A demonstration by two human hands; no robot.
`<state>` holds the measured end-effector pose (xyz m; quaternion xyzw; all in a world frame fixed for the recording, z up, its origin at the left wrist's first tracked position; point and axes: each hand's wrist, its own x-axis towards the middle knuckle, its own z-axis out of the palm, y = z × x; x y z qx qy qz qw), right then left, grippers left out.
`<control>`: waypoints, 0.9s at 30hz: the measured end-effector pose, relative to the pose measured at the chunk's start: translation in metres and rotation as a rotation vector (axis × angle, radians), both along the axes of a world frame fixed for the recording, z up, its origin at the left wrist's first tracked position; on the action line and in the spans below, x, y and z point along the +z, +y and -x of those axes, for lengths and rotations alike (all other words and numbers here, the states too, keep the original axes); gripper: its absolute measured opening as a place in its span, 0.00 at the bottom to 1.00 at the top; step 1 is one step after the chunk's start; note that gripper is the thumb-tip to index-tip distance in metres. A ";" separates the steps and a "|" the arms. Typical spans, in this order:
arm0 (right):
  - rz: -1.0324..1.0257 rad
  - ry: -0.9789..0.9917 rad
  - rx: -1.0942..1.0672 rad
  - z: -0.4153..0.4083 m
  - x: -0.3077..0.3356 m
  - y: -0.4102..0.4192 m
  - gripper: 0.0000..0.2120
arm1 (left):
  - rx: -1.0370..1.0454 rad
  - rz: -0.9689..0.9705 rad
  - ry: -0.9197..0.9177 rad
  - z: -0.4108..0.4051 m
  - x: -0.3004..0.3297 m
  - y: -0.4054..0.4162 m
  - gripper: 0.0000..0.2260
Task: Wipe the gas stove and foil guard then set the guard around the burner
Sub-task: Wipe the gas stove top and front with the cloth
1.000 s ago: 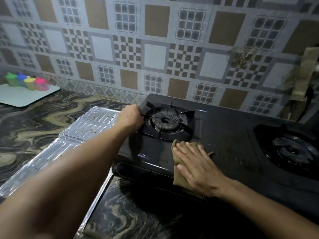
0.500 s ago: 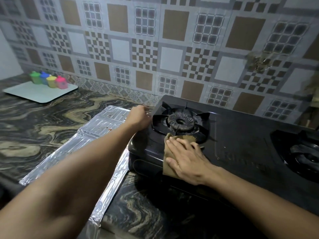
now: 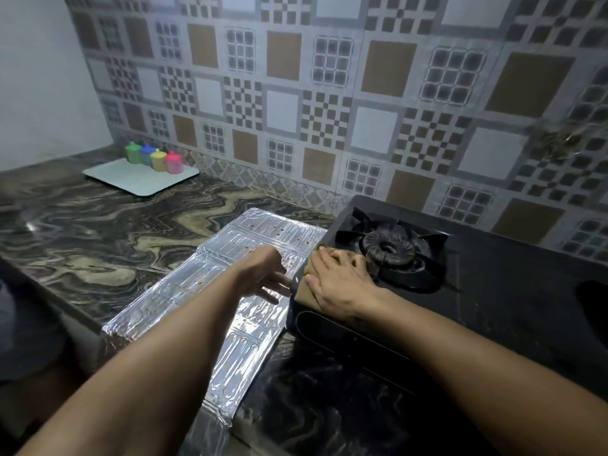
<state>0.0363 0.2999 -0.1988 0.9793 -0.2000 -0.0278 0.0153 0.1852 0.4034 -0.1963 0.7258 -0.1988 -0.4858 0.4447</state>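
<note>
On the left front corner of the black gas stove (image 3: 493, 291), my right hand (image 3: 342, 284) lies flat on a brown cloth (image 3: 304, 287), fingers straight and close together, pressing it down onto the stove top. The fingertips reach to just beside the pan support (image 3: 424, 245) that rings the left burner (image 3: 388, 246). Part of the cloth hangs over the stove's left edge, below my thumb.

My left hand (image 3: 263, 274) hovers above the foil guard (image 3: 230, 291), fingers spread and loosely extended, gripping nothing. I cannot tell whether the fingertips brush the stove's side or fall a little short of it; they sit very near the cloth's hanging edge.

That foil guard lies flat and unfolded on the marbled countertop (image 3: 98, 245), directly left of the stove, its far end close to the tiled wall (image 3: 329, 93) and its near end running to the counter's front edge. Its embossed panels catch bright glare, and small brown specks dot the surface. It is beside the burner, not around it.

Further right on the stove, a second burner (image 3: 592, 301) shows only as a dark shape at the frame edge.

At the far left of the counter, a white tray (image 3: 131, 182) carries four small lidded containers (image 3: 154, 158) in a row: green, blue, yellow and pink, close against the wall.
</note>
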 end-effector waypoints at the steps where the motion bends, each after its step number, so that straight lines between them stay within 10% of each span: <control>1: 0.012 0.007 0.001 -0.008 0.002 -0.001 0.29 | 0.014 0.017 0.011 0.000 -0.001 0.002 0.16; 27: 0.222 0.471 0.213 -0.099 0.041 -0.055 0.22 | 0.056 -0.042 0.110 -0.017 -0.017 0.001 0.21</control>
